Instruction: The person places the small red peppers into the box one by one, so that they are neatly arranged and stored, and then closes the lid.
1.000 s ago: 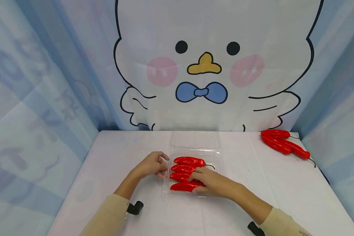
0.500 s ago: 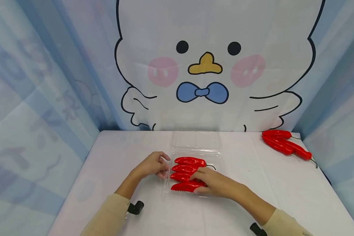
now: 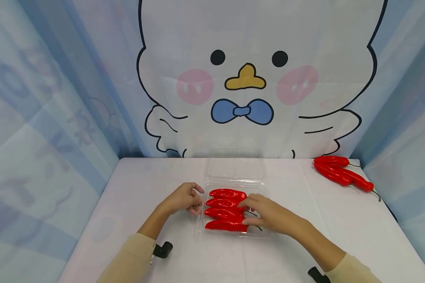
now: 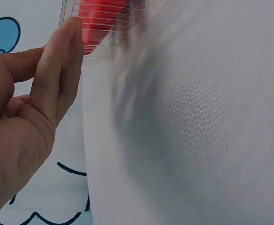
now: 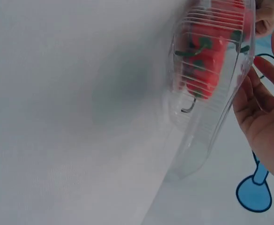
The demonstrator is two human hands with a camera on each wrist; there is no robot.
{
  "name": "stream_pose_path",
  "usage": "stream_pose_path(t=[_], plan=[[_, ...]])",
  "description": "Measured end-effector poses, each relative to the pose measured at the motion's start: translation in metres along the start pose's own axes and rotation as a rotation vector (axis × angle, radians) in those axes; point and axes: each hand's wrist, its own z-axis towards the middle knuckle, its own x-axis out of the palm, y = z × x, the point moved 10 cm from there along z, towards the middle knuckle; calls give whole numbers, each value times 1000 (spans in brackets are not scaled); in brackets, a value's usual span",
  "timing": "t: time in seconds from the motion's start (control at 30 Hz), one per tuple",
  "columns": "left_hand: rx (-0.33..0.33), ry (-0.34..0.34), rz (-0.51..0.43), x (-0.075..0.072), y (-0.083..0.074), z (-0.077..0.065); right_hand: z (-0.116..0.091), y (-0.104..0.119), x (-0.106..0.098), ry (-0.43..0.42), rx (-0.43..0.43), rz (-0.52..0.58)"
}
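Several red chili peppers (image 3: 226, 214) lie side by side in a clear plastic clamshell box (image 3: 258, 232), stems toward the right. My left hand (image 3: 184, 197) is at the box's left side; in the left wrist view its long fingers (image 4: 57, 70) are mostly straight, tips against the box wall. Over the right ends of the peppers is my right hand (image 3: 269, 214), thumb and fingers apart with no pepper gripped between them. In the right wrist view the right hand (image 5: 268, 112) is beside the box wall, and green stems (image 5: 204, 43) show through the plastic.
The box's clear lid (image 3: 233, 169) lies folded back behind it. Three more red chili peppers (image 3: 333, 173) lie at the back right corner of the white table (image 3: 156, 255). A printed curtain (image 3: 241, 141) hangs behind the table and at both sides.
My right hand has let go of the front pepper and drawn back slightly to the right and up, uncovering stems. The left hand stays at the box's side.
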Motion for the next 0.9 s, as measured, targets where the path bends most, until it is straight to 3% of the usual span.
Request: stream_pose_path(t=[0.53, 0.9], plan=[[0, -8, 7, 0, 0, -1, -27, -28, -48, -190, 71, -56], [-1, -12, 19, 0, -1, -2, -52, -65, -70, -290, 161, -101]])
